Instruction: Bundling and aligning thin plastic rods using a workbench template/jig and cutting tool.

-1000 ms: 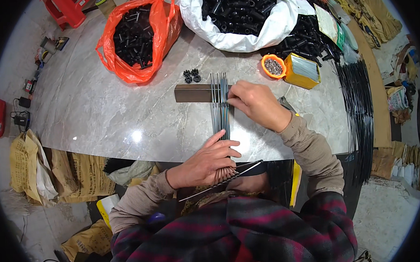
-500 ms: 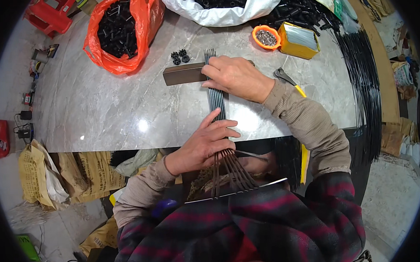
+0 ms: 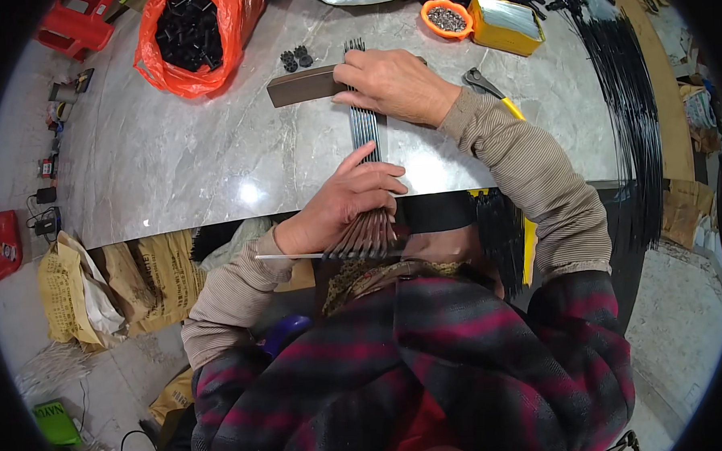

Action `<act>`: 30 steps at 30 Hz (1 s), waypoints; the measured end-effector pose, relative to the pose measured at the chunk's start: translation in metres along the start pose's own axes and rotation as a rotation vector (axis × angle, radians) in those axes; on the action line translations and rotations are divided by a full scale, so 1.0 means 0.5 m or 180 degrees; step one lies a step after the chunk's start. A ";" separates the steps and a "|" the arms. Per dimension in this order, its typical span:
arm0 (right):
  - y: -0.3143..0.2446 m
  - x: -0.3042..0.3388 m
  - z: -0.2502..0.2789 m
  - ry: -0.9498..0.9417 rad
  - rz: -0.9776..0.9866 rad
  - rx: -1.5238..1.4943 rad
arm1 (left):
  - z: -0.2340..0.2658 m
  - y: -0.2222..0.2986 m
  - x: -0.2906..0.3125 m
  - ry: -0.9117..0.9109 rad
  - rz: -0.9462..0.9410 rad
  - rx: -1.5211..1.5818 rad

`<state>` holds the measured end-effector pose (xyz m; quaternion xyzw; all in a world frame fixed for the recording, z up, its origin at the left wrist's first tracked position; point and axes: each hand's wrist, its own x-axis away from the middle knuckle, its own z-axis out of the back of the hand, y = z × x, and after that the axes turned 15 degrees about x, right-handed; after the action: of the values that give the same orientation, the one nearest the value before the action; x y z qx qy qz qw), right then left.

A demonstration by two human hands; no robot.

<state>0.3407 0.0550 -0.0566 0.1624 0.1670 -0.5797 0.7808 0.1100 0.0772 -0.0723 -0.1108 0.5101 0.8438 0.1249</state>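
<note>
The rods (image 3: 364,129) now fan leftward below the left hand (image 3: 345,199).

Here's bold dark lettering across the green packet (image 3: 57,424) | rows of dark characters down the pale kraft sack (image 3: 67,293) | sideways print on the browner kraft sack (image 3: 170,276) | red case (image 3: 2,246): marks too small to read

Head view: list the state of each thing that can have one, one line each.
Left hand: closed around the thin rods
Right hand: curled over the rods, grip unclear
Thin rods: bunched, fanned out at the lower end
Brown block: lying under the rods
Red plastic bag: open, holding black parts
Orange bowl: holding metal pieces
Yellow box: open-topped
Yellow-handled pliers: lying unheld
Black strips: loosely bundled
</note>
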 end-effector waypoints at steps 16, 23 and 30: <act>0.005 -0.003 0.008 -0.0179 -0.0167 -0.0123 | 0.009 0.016 -0.015 -0.0093 0.0087 0.0168; 0.031 -0.020 0.034 -0.0674 -0.0346 -0.0891 | 0.008 0.017 -0.015 -0.0127 0.0165 0.0162; 0.024 -0.018 0.029 -0.0534 -0.0379 -0.1050 | 0.003 0.011 -0.008 0.0058 0.0115 0.0340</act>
<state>0.3510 0.0592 -0.0388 -0.0268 0.2034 -0.6011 0.7723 0.1117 0.0756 -0.0660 -0.1024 0.5575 0.8164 0.1108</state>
